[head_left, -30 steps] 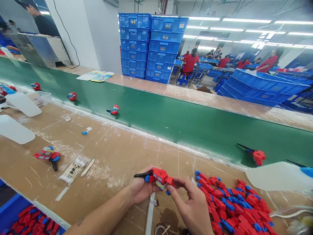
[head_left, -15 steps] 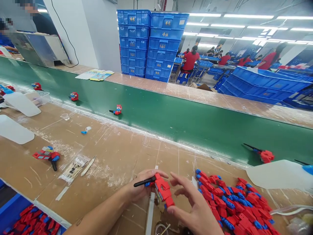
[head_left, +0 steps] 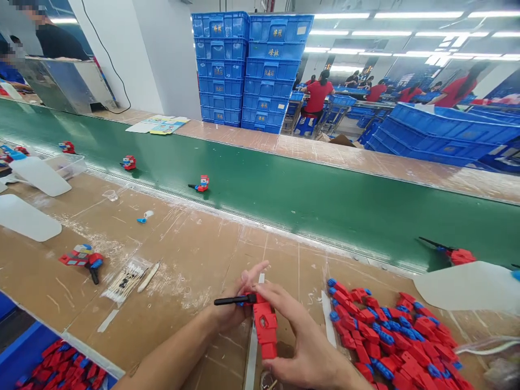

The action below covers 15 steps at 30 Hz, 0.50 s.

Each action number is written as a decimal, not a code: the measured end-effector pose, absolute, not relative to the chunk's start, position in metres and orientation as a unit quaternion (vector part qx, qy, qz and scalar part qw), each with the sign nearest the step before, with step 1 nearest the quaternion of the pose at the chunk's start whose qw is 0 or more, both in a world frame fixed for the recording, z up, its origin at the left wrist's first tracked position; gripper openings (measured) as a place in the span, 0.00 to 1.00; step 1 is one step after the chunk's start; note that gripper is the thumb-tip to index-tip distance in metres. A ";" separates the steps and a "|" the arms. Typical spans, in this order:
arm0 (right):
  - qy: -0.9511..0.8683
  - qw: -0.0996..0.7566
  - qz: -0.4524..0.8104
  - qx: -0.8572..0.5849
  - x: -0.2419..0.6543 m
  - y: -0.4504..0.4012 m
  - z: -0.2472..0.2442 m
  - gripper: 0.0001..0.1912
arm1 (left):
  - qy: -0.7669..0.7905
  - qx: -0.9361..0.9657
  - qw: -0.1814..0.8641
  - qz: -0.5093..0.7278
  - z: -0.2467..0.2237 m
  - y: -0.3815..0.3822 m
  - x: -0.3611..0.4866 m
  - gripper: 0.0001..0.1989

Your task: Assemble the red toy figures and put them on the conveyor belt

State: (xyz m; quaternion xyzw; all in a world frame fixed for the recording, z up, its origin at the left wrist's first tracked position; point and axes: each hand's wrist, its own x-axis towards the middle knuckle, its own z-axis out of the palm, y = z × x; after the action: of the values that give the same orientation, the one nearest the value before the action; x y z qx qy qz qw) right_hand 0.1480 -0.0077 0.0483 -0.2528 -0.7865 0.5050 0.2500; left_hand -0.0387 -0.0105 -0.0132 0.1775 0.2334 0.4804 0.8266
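Note:
A red toy robot piece (head_left: 265,325) with a black rod (head_left: 233,300) pointing left is held between both hands, low in the middle of the view. My left hand (head_left: 231,311) is closed round its blue and black end, with one finger stretched upward. Across from it, my right hand (head_left: 309,344) grips the piece lengthwise, thumb at the lower end and fingers over the top. A heap of red and blue toy pieces (head_left: 390,336) lies right of my right hand. Partly hidden below the held piece is a small clear cup (head_left: 268,379) with a stick in it.
Beyond the bench (head_left: 195,249) runs a green conveyor belt (head_left: 325,189) carrying several spaced toy pieces (head_left: 203,183). On the left lie another toy (head_left: 83,259), a bag of cotton swabs (head_left: 125,280) and white bottles (head_left: 28,218). A blue bin (head_left: 20,352) of pieces stands front left.
My right hand has closed in on the toy piece, its fingers now over the top. The piece has turned more upright. Toys on the belt have shifted right in view.

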 end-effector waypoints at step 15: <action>-0.727 0.368 0.261 -0.517 0.279 0.213 0.017 0.30 | 0.326 0.248 0.730 0.548 -0.019 0.007 -0.055 0.30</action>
State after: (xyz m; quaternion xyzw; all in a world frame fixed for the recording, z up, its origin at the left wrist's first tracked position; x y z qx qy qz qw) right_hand 0.2793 0.2131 0.0168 -0.5169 -0.7273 0.2610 0.3684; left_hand -0.0550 0.0067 -0.0190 0.2479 0.3256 0.5478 0.7297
